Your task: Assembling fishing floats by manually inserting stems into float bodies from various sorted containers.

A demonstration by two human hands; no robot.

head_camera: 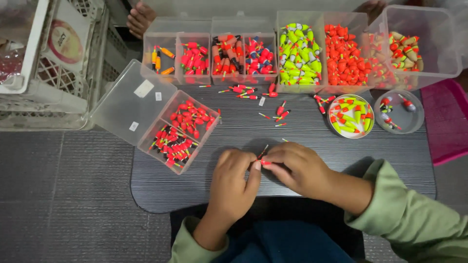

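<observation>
Head view: both hands, left [233, 178] and right [296, 168], pinch one small float [263, 160] above the desk [312, 141]. Fingertip grips stay close together; a steady, light pinch likely keeps its thin stem straight.

Red floats [345, 53]; yellow-green floats [298, 53]; dark grey striped table [302, 134]; pale green sleeve [414, 214].

Small assembly workshop — sorting boxes [298, 51] of fishing floats, plastic crates [63, 92].

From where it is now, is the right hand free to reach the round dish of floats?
Probably yes: the right hand pinches a small float with the left hand, but bare table lies between it and the dish.
</observation>
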